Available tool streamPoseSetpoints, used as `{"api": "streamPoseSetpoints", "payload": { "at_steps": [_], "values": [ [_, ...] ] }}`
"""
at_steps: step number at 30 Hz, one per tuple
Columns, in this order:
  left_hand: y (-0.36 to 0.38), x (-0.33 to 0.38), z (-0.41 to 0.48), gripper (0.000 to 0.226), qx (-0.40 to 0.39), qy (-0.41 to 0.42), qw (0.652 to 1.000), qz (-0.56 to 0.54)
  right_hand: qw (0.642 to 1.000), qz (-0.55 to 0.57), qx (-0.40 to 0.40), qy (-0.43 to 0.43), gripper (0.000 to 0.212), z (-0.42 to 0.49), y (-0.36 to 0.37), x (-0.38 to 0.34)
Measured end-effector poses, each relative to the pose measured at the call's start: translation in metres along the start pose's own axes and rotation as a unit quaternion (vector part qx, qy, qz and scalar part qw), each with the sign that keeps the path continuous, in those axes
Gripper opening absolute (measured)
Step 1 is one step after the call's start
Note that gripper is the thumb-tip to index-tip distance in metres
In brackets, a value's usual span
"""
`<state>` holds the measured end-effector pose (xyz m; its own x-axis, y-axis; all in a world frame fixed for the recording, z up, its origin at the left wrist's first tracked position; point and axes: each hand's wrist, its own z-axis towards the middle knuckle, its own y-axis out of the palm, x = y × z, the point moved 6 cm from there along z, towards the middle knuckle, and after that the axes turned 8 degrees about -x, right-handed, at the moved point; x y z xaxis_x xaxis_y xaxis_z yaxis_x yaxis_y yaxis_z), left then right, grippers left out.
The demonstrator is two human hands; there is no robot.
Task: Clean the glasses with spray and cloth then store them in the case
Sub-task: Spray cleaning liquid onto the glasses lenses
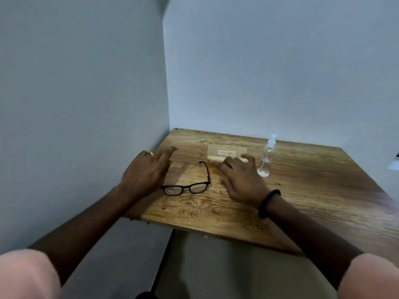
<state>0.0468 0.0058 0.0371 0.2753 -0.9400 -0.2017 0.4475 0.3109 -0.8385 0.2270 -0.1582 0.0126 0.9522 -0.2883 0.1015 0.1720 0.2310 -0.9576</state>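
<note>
Black-framed glasses lie unfolded on the wooden table, lenses toward me. Behind them sits a tan case with white print on its lid, closed. A small clear spray bottle with a white nozzle stands upright to the right of the case. My left hand hovers just left of the glasses, fingers spread, holding nothing. My right hand is between the glasses and the bottle, fingers apart, its fingertips over the near edge of the case. No cloth is visible.
The table stands in a corner, with grey walls on the left and at the back. Its near edge runs diagonally at the lower centre, and a black table leg drops below it. A white object shows at the right frame edge.
</note>
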Motion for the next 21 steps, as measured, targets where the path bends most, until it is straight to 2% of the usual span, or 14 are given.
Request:
{"api": "streamPoseSetpoints", "payload": {
  "at_steps": [3,4,6,10,14,21],
  "values": [
    [0.009,-0.007,-0.035,0.057,-0.079,0.008,0.996,-0.031,0.998,0.005,-0.034,-0.046,0.047,0.001,0.01,-0.018],
    [0.013,-0.004,-0.047,0.052,-0.105,0.015,0.994,-0.034,0.998,0.007,-0.052,-0.047,0.044,0.0,0.013,-0.024],
    [0.019,-0.003,-0.053,0.041,-0.104,0.016,0.993,-0.053,0.997,0.02,-0.053,-0.049,0.04,0.004,0.017,-0.029],
    [0.019,-0.003,-0.047,0.029,-0.083,-0.014,0.995,-0.051,0.998,0.021,-0.024,-0.045,0.027,0.009,0.01,-0.034],
    [0.004,-0.014,-0.032,0.038,-0.036,-0.04,0.995,-0.082,0.998,0.034,0.035,-0.036,0.024,0.01,-0.011,-0.024],
    [-0.039,-0.001,0.025,0.026,0.098,-0.039,0.974,-0.198,0.971,0.127,0.202,0.004,0.023,0.01,-0.087,0.02]
  ]
}}
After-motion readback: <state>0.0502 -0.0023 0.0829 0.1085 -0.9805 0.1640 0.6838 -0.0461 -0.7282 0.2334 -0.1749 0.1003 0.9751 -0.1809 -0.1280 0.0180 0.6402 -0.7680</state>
